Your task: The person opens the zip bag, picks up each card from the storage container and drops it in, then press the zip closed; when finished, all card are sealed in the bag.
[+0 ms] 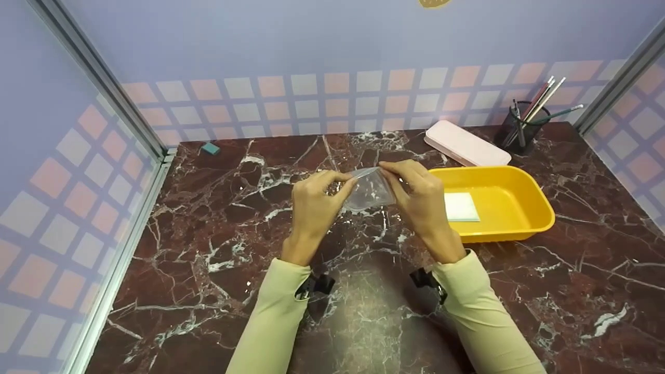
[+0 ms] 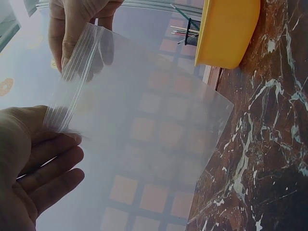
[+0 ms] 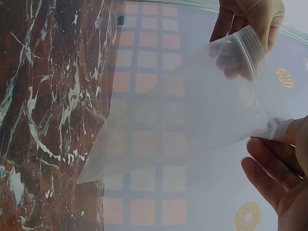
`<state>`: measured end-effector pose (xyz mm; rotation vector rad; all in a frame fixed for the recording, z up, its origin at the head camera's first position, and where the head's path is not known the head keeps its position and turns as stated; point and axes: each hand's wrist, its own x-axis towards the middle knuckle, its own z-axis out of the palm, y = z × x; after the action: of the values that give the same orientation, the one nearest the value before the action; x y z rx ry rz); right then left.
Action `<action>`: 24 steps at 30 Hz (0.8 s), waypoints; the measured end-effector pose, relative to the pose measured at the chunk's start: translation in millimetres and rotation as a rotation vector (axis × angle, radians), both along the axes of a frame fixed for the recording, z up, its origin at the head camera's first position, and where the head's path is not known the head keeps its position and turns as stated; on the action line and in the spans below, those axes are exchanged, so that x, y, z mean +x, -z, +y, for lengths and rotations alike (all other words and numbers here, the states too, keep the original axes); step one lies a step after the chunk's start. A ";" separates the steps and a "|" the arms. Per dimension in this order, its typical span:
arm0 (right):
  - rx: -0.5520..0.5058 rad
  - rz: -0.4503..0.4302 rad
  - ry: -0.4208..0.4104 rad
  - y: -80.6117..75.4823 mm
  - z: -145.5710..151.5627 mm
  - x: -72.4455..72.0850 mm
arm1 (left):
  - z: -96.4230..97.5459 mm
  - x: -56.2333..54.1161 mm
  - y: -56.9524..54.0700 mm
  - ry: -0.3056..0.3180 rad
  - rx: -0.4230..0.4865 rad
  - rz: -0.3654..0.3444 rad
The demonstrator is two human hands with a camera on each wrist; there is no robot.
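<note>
A clear zip-top plastic bag (image 1: 369, 191) hangs between the two hands above the table, its ridged zip edge uppermost. My left hand (image 1: 316, 200) pinches one top corner between thumb and forefinger, the other fingers loosely bent in the left wrist view. At the opposite corner, my right hand (image 1: 422, 195) pinches the zip edge. Nothing shows inside the see-through bag (image 2: 144, 110); the wall tiles are visible through it. Just right of the right hand, a yellow tray (image 1: 519, 236) holds a white, flat square item (image 1: 461, 206), partly hidden by that hand.
Behind the tray lies a pale pink case (image 1: 467, 144). A black mesh cup (image 1: 522, 132) with several pencils stands at the back right. At the back left sits a small teal block (image 1: 210, 149). Tiled-pattern walls border the dark red marbled table (image 1: 208, 311).
</note>
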<state>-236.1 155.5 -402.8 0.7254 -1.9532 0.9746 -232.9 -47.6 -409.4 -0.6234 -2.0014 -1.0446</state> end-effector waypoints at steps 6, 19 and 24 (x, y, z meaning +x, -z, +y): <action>0.005 -0.019 0.000 -0.7 -0.8 1.1 | -0.1 0.0 1.8 0.002 0.024 0.016; 0.029 -0.130 -0.023 -6.5 -7.6 9.4 | 0.6 0.0 2.5 -0.096 0.097 0.087; 0.069 -0.254 0.006 -11.0 -8.8 14.7 | 0.1 0.4 2.9 -0.162 0.099 0.079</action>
<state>-221.4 146.7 -391.8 0.6596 -2.2169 1.0413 -232.4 -47.5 -412.3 -0.4348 -1.8852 -0.9990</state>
